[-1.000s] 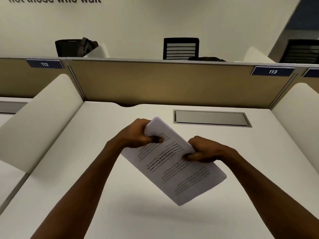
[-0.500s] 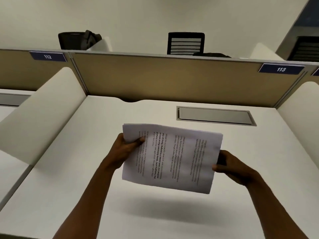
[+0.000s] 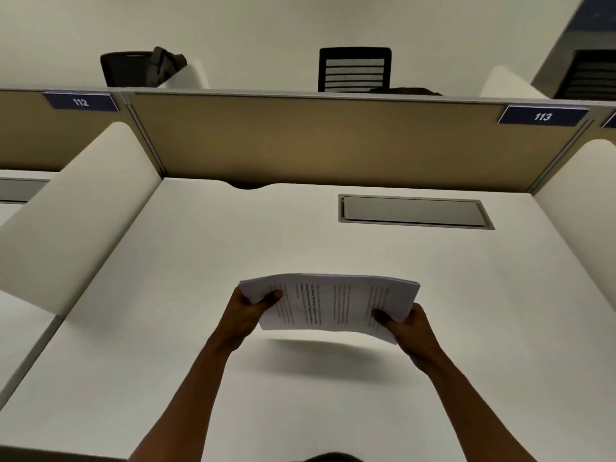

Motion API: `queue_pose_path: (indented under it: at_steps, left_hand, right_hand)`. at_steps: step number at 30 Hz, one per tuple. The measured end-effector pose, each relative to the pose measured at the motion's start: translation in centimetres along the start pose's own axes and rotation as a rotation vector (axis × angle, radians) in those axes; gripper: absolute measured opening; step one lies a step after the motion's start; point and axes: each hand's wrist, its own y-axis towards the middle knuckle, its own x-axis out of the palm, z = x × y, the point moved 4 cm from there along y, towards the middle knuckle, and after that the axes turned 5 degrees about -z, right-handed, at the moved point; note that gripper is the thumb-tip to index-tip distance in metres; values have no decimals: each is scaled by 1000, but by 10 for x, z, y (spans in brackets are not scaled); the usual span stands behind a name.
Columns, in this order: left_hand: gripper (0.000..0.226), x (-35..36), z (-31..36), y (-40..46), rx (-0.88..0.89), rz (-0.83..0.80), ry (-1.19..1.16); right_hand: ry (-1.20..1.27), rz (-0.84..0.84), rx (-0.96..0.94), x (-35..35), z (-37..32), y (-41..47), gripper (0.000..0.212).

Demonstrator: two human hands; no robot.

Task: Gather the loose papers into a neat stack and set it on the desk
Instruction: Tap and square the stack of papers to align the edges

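From the head camera: the paper stack (image 3: 330,305) is gathered, so this looks like the set-down step. The left hand (image 3: 248,313) clamps its left edge, the right hand (image 3: 405,325) its right edge, thumbs on top. The stack hangs between the two grips, sagging slightly, its shadow on the desk (image 3: 233,235) below. Next: lower it level and release together. Half a second ago it faced the camera more steeply; now it's tipped nearly flat.
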Motion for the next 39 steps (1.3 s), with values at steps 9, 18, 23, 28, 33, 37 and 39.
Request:
queue_pose_path:
  at_steps: [9, 18, 23, 28, 33, 37, 39]
  left_hand:
    - [24, 6, -53, -10, -151, 13, 7]
    - [31, 6, -59, -1, -145, 29, 27]
    - [34, 7, -55, 5, -136, 49, 2]
    - [34, 7, -66, 3, -162, 57, -2]
    - [42, 6, -61, 5, -153, 62, -1]
    - [41, 4, -68, 3, -182, 65, -11]
    - [39, 5, -71, 3, -206, 73, -25]
  right_hand:
    - [26, 25, 31, 1, 31, -9, 35]
    - [-9, 46, 5, 4, 36, -2, 38]
    - [7, 80, -18, -1, 31, 4, 42]
    - [-17, 65, 14, 5, 45, 8, 37]
    - [5, 82, 16, 4, 50, 11, 38]
    - [-22, 80, 10, 3, 47, 10, 36]
    - [-63, 79, 27, 5, 51, 9, 31]
